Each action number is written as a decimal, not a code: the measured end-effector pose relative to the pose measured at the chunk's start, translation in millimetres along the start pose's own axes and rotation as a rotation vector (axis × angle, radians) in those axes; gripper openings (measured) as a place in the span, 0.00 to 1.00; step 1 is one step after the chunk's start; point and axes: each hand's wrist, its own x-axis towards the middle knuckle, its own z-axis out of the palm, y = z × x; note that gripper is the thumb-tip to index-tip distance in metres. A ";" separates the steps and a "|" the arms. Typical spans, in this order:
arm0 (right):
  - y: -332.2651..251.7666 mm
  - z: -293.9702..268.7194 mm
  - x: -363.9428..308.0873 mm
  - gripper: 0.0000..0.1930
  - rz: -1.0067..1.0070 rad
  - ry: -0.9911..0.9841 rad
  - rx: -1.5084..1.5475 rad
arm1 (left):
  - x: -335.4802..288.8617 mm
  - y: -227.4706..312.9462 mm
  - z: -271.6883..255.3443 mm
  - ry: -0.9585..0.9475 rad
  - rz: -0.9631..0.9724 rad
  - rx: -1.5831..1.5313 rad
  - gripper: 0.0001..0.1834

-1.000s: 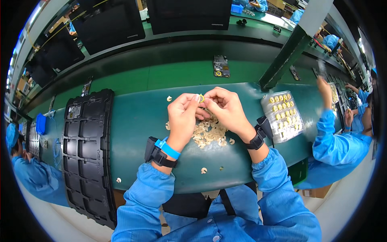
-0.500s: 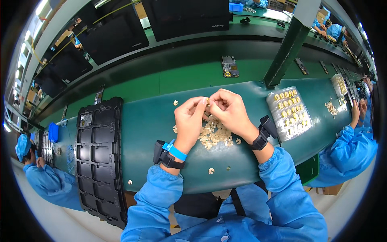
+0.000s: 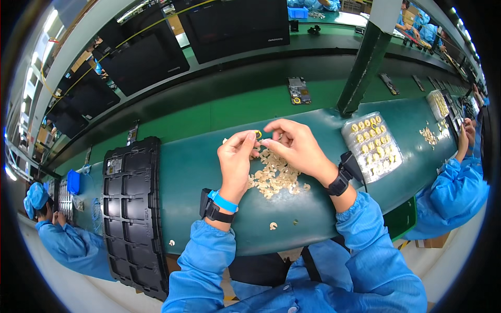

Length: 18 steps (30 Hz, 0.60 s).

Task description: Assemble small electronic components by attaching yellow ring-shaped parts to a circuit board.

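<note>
Pinched between thumb and forefinger of my left hand (image 3: 236, 159) is a small yellow ring (image 3: 258, 134). My right hand (image 3: 297, 148) is just to its right, thumb and forefinger apart, with nothing visible between them. Beneath both hands lies a loose pile of small cream C-shaped pieces (image 3: 276, 175) on the green mat (image 3: 198, 177). One single C-shaped piece (image 3: 273, 226) rests nearer to me. To the right stands a clear plastic tray (image 3: 371, 147) with rows of yellow round parts.
A black compartment tray (image 3: 130, 208) stands on the left, holding a circuit board (image 3: 114, 166). Beyond the mat, another circuit board (image 3: 298, 91) lies on the green belt (image 3: 229, 112). A green post (image 3: 360, 73) rises at the back right. Co-workers sit on both sides.
My right fingers have come away from my left fingertips, opening a gap. The yellow ring now shows in my left pinch. My left hand has shifted slightly left.
</note>
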 end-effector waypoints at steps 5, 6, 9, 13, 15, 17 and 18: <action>10.3 2.8 0.3 0.10 -0.212 0.020 -0.102 | -0.1 1.4 4.3 -0.032 -0.018 0.025 0.11; 12.7 2.2 2.0 0.08 -0.318 0.093 -0.201 | -0.6 2.8 4.7 -0.031 -0.020 0.022 0.10; 15.6 1.2 2.5 0.06 -0.479 0.154 -0.344 | -4.6 7.2 5.1 -0.021 -0.171 -0.074 0.10; 13.5 -0.7 1.0 0.06 -0.563 0.087 -0.423 | -5.3 2.8 3.5 -0.040 -0.133 -0.088 0.09; 13.2 -3.3 -0.2 0.07 -0.529 0.066 -0.353 | -5.3 1.3 5.6 -0.043 -0.101 -0.065 0.09; 9.5 3.6 -1.5 0.07 -0.487 0.059 -0.252 | -6.9 1.8 0.6 -0.027 -0.079 -0.055 0.08; 8.5 6.4 -2.0 0.08 -0.467 0.054 -0.200 | -7.8 1.4 -1.2 -0.015 -0.070 -0.050 0.08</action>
